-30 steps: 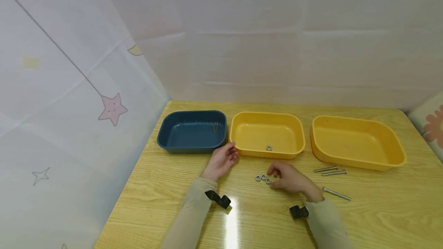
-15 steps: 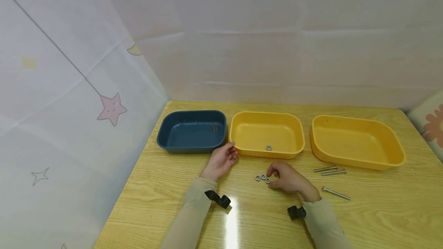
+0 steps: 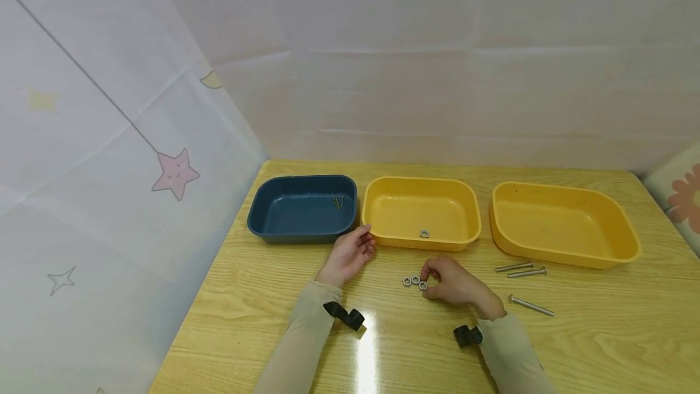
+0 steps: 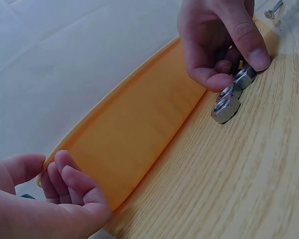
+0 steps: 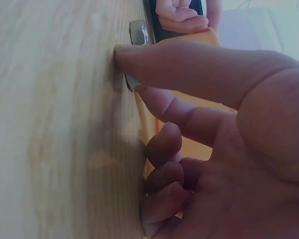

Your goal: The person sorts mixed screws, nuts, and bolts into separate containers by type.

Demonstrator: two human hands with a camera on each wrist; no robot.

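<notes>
In the head view my left hand (image 3: pixel 347 255) grips the near left corner of the middle yellow bin (image 3: pixel 401 208). Thumb and curled fingers sit on either side of its rim in the left wrist view. One hex nut (image 3: pixel 425 233) lies inside that bin. In front of it, three nuts sit close together on the wood: a left nut (image 3: pixel 407 281), a middle nut (image 3: pixel 415 279) and a right nut (image 3: pixel 423 285). My right hand (image 3: pixel 452 279) has thumb and index finger on the right nut, partly covering it in the right wrist view (image 5: pixel 133 82).
A dark blue bin (image 3: pixel 301 211) with a few small screws (image 3: pixel 338 203) stands on the left. Another yellow bin (image 3: pixel 563 224) is on the right, with three long bolts (image 3: pixel 530 306) lying before it on the table (image 3: pixel 601 333). A cloth backdrop rises behind.
My right hand has shifted slightly left, its thumb and index finger closing in on the right nut. The left hand stays on the bin's rim.
</notes>
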